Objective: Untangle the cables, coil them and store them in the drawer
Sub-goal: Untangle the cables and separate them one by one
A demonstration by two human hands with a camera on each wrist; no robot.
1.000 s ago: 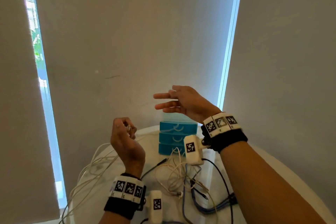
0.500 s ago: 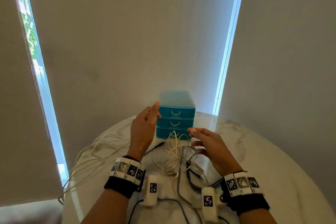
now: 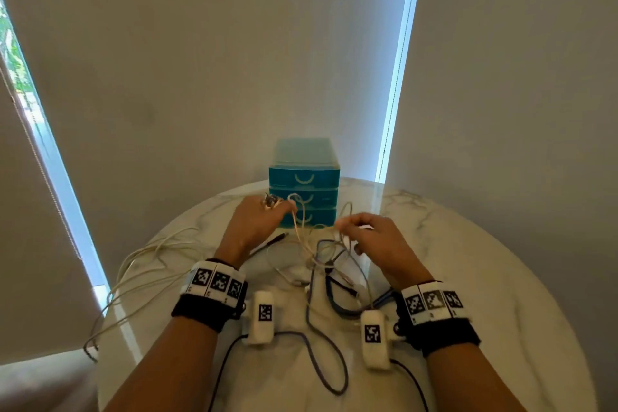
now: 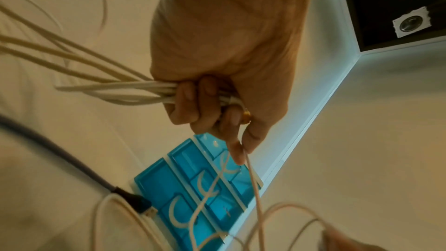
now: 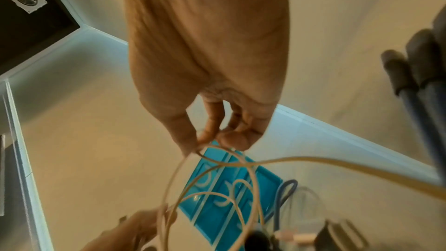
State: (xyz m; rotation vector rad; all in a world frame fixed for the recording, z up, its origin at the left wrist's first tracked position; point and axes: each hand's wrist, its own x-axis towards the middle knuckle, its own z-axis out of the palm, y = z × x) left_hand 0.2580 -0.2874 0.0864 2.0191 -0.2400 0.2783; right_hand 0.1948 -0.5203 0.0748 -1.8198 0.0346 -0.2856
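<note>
Head view: white cable (image 3: 302, 227) stretches sideways between left hand (image 3: 257, 227) and right hand (image 3: 378, 244).

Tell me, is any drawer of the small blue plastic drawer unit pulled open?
No, all three drawers of the small blue plastic drawer unit sit flush and closed in the head view.

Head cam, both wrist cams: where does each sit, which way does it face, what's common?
Head: on the person's head, looking forward and down at the marble table, both hands and forearms.
Left wrist: under the left hand, looking along it at gripped white cable strands.
Right wrist: under the right hand, looking along it at a pinched white cable loop.
All share the blue drawer unit.
</note>
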